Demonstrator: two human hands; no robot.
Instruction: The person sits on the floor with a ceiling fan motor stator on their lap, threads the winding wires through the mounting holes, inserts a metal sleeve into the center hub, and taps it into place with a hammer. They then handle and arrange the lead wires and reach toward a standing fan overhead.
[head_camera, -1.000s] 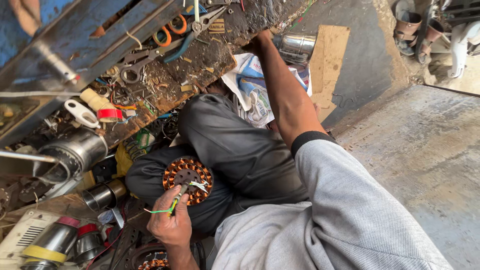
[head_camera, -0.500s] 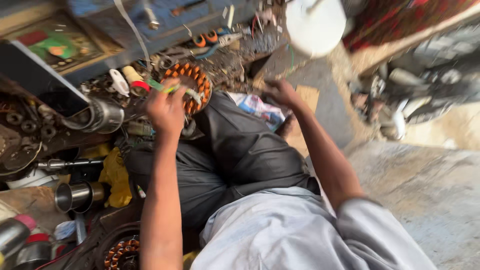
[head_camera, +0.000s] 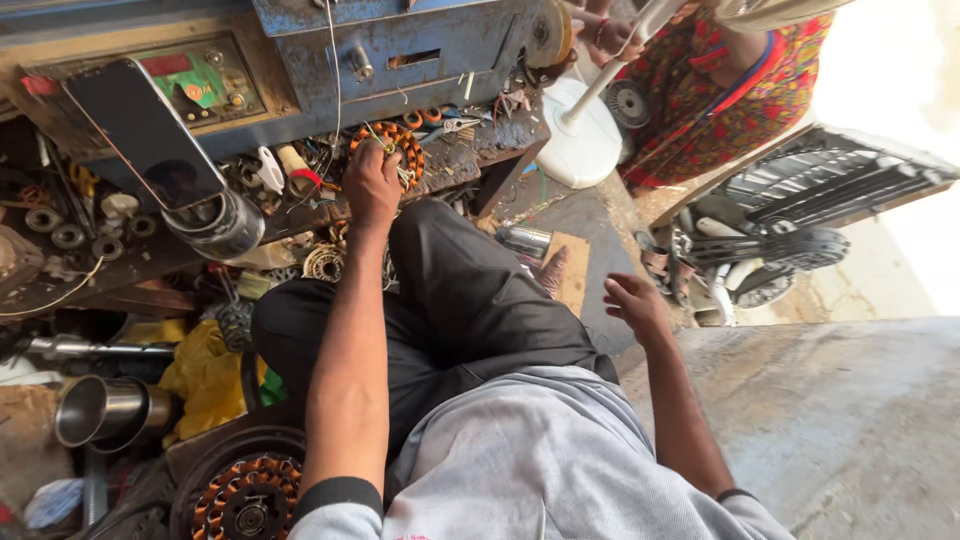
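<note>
My left hand (head_camera: 371, 186) has its fingers closed on the copper-wound stator (head_camera: 388, 150) at the cluttered tabletop (head_camera: 470, 155), my right hand (head_camera: 634, 306) hangs released and empty, so I judge the next move needs a steady placing.

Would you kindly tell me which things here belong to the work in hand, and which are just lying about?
In hand:
- left hand on the copper-wound stator at the bench edge
- right hand, empty, hovering open over the floor

Lying about:
- phone propped against the blue machine
- second stator by the knee
- steel cup
- yellow cloth
- white fan base
</note>
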